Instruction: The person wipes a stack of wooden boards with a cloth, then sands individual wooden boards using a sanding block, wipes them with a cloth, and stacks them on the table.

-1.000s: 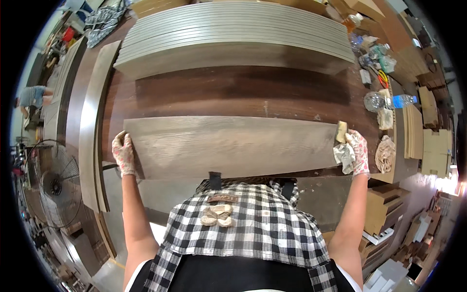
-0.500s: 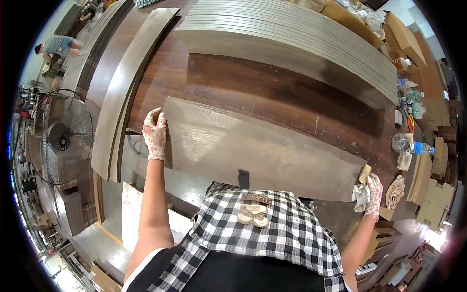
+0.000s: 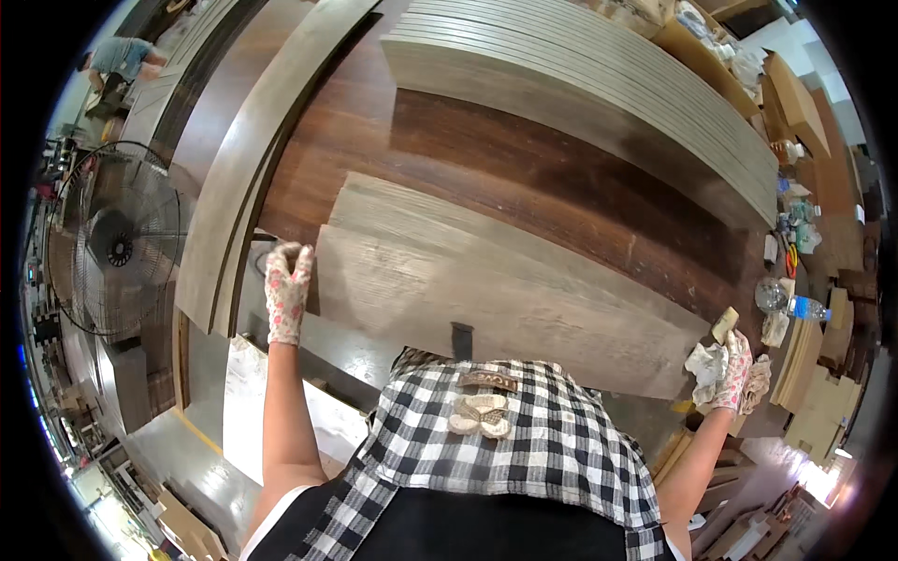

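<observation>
Two long grey-brown wood-grain boards lie overlapped in front of me. The front board [image 3: 505,313] is nearer to my body, at the table's near edge; the back board [image 3: 524,248] shows as a strip behind it. My left hand [image 3: 288,294], in a floral glove, has its fingers curled at the front board's left end. Beyond the boards' right end, my gloved right hand [image 3: 735,374] is closed around a small tan block [image 3: 725,324], like a sponge, and a crumpled whitish cloth [image 3: 706,366]. A beige crumpled rag [image 3: 757,385] is partly hidden behind that hand.
A tall stack of boards [image 3: 580,103] stands across the brown table [image 3: 468,154]. More long boards [image 3: 253,154] lie at left, near a standing fan [image 3: 118,245]. A plastic bottle [image 3: 804,308] and cartons [image 3: 795,103] are at right; another person [image 3: 120,61] is far left.
The front board has slid toward me, exposing the back board. My left hand has moved nearer with its end. My right hand has shifted right, off the board's end, with block and cloth.
</observation>
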`<state>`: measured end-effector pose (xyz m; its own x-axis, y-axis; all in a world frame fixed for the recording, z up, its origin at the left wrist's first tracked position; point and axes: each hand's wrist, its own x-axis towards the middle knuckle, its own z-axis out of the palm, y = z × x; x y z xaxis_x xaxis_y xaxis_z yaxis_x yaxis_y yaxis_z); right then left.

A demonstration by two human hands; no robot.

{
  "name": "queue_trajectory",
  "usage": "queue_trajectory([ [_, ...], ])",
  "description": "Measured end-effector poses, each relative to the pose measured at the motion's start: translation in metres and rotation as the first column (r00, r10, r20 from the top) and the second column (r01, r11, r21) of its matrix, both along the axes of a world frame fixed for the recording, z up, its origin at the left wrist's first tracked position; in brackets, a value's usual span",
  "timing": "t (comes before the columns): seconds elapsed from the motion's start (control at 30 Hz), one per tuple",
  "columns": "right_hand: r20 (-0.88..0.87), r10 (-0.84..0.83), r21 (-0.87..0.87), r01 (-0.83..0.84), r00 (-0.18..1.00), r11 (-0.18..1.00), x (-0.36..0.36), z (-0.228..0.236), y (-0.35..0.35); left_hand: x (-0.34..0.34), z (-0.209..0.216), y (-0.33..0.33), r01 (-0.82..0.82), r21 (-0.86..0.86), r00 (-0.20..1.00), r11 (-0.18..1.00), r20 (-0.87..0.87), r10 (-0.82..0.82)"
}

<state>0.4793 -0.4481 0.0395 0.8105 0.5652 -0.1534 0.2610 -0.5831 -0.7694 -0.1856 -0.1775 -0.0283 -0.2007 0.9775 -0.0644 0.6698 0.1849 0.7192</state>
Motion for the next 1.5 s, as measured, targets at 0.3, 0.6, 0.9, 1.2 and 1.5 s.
queue_trajectory([
  [0.3,0.048,0.670,-0.167,-0.656,0.741,0.736,-0.193,0.014,0.195,0.012,0.006,-0.028,0.023,-0.192,0.957,0.981,0.288,0.034],
  [0.6,0.404,0.903,-0.117,-0.971,0.146,0.209,-0.368,-0.013,0.361,0.032,0.009,-0.032,-0.046,-0.206,0.883,0.978,0.448,0.136],
  [0.9,0.229,0.973,-0.300,-0.952,-0.006,0.065,-0.345,-0.005,0.363,0.039,-0.015,-0.039,-0.011,-0.086,0.957,0.996,0.289,0.035],
  [1.2,0.071,0.918,-0.574,-0.736,0.390,0.358,-0.103,0.034,0.172,0.030,0.011,-0.027,0.182,0.222,0.885,0.958,-0.461,-0.061],
  [1.5,0.256,0.733,-0.934,-0.035,0.630,0.356,0.015,0.044,0.040,-0.035,-0.020,0.021,0.101,0.127,0.981,0.987,-0.177,-0.078],
])
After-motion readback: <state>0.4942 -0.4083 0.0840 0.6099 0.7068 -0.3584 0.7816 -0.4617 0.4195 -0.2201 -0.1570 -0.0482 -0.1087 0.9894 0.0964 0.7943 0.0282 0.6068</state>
